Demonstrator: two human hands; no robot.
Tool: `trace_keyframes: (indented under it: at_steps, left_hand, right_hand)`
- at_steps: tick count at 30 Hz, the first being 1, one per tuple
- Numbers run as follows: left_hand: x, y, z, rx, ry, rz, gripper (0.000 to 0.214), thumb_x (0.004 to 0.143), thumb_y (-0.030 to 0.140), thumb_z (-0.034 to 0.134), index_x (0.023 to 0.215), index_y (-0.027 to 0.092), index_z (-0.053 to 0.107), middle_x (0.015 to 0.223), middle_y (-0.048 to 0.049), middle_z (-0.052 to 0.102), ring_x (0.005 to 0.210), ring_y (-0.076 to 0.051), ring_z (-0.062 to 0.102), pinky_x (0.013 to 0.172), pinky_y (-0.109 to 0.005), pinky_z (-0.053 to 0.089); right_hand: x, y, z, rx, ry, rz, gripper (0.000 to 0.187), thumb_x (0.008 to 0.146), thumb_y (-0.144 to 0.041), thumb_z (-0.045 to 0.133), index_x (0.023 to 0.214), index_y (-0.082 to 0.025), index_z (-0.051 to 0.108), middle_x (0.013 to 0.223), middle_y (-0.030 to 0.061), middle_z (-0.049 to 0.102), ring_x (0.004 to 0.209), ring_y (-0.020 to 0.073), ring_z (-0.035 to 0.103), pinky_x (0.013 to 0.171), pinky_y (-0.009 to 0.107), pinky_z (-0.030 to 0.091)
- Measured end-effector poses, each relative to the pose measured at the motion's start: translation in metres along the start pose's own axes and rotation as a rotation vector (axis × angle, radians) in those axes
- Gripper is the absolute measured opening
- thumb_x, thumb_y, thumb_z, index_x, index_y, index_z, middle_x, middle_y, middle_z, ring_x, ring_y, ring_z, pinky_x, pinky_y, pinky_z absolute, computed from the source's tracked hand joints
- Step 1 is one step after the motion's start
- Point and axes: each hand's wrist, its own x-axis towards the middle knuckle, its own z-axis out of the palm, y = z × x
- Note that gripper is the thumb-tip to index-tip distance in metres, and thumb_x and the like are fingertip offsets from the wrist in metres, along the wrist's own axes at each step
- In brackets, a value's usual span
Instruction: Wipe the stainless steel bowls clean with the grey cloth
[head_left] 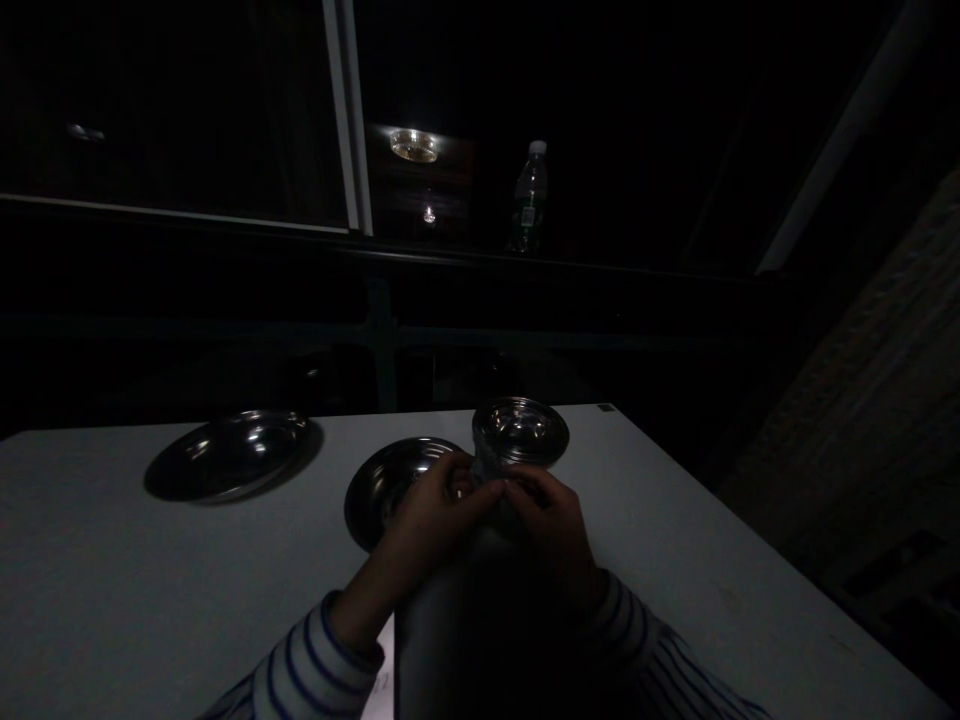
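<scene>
Left hand (435, 508) and right hand (553, 512) close together, fingers of both pinched on a pale, crumpled, see-through film (487, 466), near a round, shiny metal bowl (381, 486) and a smaller round metal bowl (523, 430), above a white surface (667, 530).

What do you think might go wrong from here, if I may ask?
The pale item between the left hand and right hand is indistinct in this dim light, so a slip might go unnoticed. The left hand overlaps the middle bowl in view and could nudge it. The right-hand bowl stands near the table's far edge; a bump might push it off.
</scene>
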Motion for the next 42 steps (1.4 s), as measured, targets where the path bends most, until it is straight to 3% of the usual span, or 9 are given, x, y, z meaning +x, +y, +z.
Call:
trace_keyframes:
  at_steps: [8, 13, 18, 21, 26, 30, 35, 39, 42]
  left_hand:
    - [0.005, 0.005, -0.018, -0.097, 0.087, 0.008, 0.026, 0.07, 0.034, 0.06, 0.086, 0.014, 0.061, 0.078, -0.0041, 0.066, 0.075, -0.017, 0.061, 0.068, -0.027, 0.044]
    - [0.006, 0.009, -0.025, -0.277, 0.112, -0.176, 0.022, 0.07, 0.035, 0.061, 0.077, 0.014, 0.058, 0.054, 0.0029, 0.056, 0.046, -0.008, 0.052, 0.047, -0.02, 0.04]
    - [0.003, 0.012, -0.021, -0.476, 0.113, -0.243, 0.015, 0.073, 0.03, 0.059, 0.076, 0.016, 0.055, 0.056, 0.0022, 0.056, 0.045, -0.008, 0.054, 0.044, -0.018, 0.042]
    - [0.003, 0.014, -0.02, -0.516, 0.161, -0.261, 0.013, 0.073, 0.026, 0.059, 0.078, 0.015, 0.054, 0.061, -0.0003, 0.06, 0.051, -0.009, 0.058, 0.05, -0.019, 0.047]
    - [0.002, 0.019, -0.018, -0.544, 0.266, -0.293, 0.014, 0.075, 0.025, 0.058, 0.083, 0.014, 0.055, 0.067, -0.0044, 0.064, 0.055, -0.011, 0.061, 0.049, -0.019, 0.048]
    - [0.001, 0.02, -0.016, -0.57, 0.25, -0.27, 0.016, 0.077, 0.028, 0.056, 0.084, 0.013, 0.054, 0.074, -0.0067, 0.066, 0.063, -0.012, 0.063, 0.06, -0.021, 0.05]
    - [-0.004, 0.018, -0.006, -0.366, 0.044, -0.136, 0.037, 0.067, 0.03, 0.066, 0.097, 0.013, 0.054, 0.098, -0.0113, 0.065, 0.089, -0.018, 0.062, 0.078, -0.028, 0.048]
    - [-0.009, 0.011, -0.001, -0.041, -0.071, 0.023, 0.058, 0.058, 0.03, 0.071, 0.11, 0.016, 0.05, 0.112, -0.0124, 0.06, 0.098, -0.024, 0.058, 0.081, -0.033, 0.045]
    - [-0.009, 0.007, -0.002, 0.139, -0.063, 0.126, 0.053, 0.064, 0.035, 0.065, 0.113, 0.018, 0.052, 0.109, -0.0102, 0.061, 0.098, -0.025, 0.057, 0.081, -0.035, 0.044]
  right_hand:
    - [0.013, 0.004, -0.014, 0.041, 0.17, 0.089, 0.024, 0.069, -0.036, 0.062, 0.083, -0.017, 0.061, 0.078, 0.0033, 0.069, 0.073, 0.0162, 0.063, 0.062, 0.026, 0.048]
    - [0.022, 0.011, -0.025, 0.035, 0.215, 0.149, 0.031, 0.067, -0.039, 0.063, 0.085, -0.014, 0.06, 0.078, 0.0052, 0.068, 0.071, 0.0167, 0.062, 0.06, 0.026, 0.046]
    - [0.021, 0.011, -0.021, -0.011, 0.131, 0.147, 0.032, 0.071, -0.039, 0.06, 0.09, -0.014, 0.059, 0.084, 0.0081, 0.068, 0.077, 0.0199, 0.062, 0.067, 0.031, 0.048]
    - [0.015, 0.006, -0.021, -0.077, 0.104, 0.056, 0.033, 0.072, -0.034, 0.06, 0.1, -0.017, 0.057, 0.102, 0.0079, 0.063, 0.096, 0.0207, 0.058, 0.084, 0.034, 0.043]
    - [-0.004, -0.007, -0.018, -0.267, -0.336, -0.335, 0.06, 0.067, -0.029, 0.067, 0.122, -0.02, 0.045, 0.124, 0.0081, 0.051, 0.113, 0.0218, 0.048, 0.094, 0.035, 0.038]
    - [-0.009, -0.012, -0.009, -0.261, -0.324, -0.19, 0.033, 0.077, -0.031, 0.058, 0.107, -0.019, 0.057, 0.1, 0.0052, 0.065, 0.089, 0.0182, 0.061, 0.076, 0.028, 0.049]
    - [-0.004, -0.015, -0.005, -0.114, -0.152, -0.03, 0.021, 0.08, -0.029, 0.053, 0.097, -0.019, 0.063, 0.09, 0.0003, 0.067, 0.081, 0.0145, 0.062, 0.068, 0.022, 0.048]
    - [-0.002, -0.011, -0.006, -0.051, -0.234, -0.002, 0.025, 0.082, -0.031, 0.051, 0.102, -0.02, 0.063, 0.095, 0.0008, 0.066, 0.086, 0.0155, 0.06, 0.072, 0.024, 0.046]
    - [-0.002, -0.01, -0.007, -0.041, -0.275, -0.001, 0.026, 0.083, -0.032, 0.049, 0.102, -0.021, 0.063, 0.095, 0.0014, 0.066, 0.088, 0.0163, 0.06, 0.075, 0.026, 0.045]
